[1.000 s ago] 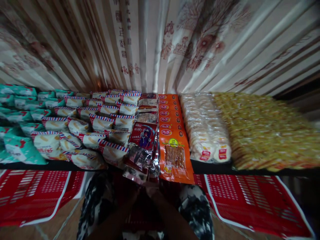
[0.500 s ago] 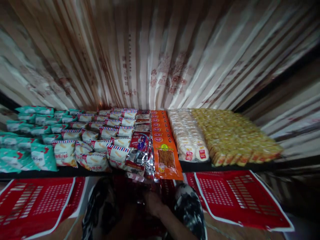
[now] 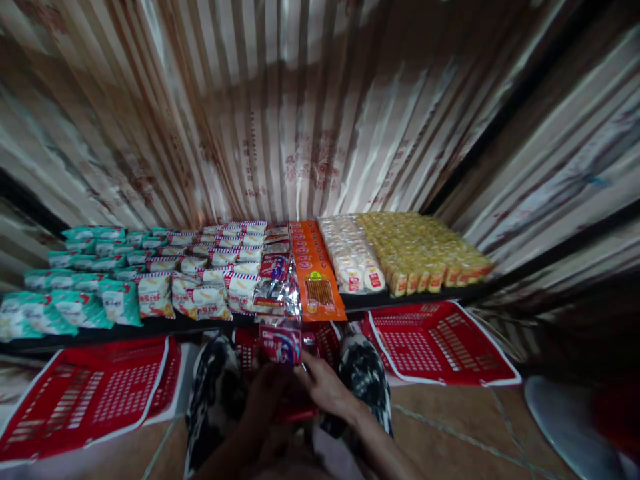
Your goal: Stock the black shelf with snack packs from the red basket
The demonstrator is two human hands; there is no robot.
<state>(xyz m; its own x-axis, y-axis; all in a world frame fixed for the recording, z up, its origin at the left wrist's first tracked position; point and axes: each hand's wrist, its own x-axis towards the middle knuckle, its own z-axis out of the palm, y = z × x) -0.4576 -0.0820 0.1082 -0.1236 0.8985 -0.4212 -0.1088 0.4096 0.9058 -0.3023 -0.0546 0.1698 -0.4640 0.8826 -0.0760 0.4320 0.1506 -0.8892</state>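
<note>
A dark red and purple snack packet [image 3: 281,344] is held upright between my two hands, just below the shelf edge. My right hand [image 3: 320,383] pinches its lower right side, and a ring shows on a finger. Dim and partly shadowed, my left hand [image 3: 273,385] is closed at its lower left. Beneath my hands, between my knees, sits a red basket [image 3: 325,340]. Right ahead on the shelf lie similar dark red packets [image 3: 274,267] with silvery ones, beside an orange packet of brown sticks [image 3: 317,290].
The black shelf [image 3: 165,325] bears teal packets [image 3: 120,301], white snack bags [image 3: 155,295], white round packs [image 3: 353,267] and yellow packs [image 3: 420,260]. Red baskets stand at left [image 3: 110,387] and right [image 3: 440,340]. A pleated curtain [image 3: 300,120] hangs behind.
My hands have come up out of the dark between my knees, and the dark red packet now shows clearly in them. The view has shifted, showing more floor at right.
</note>
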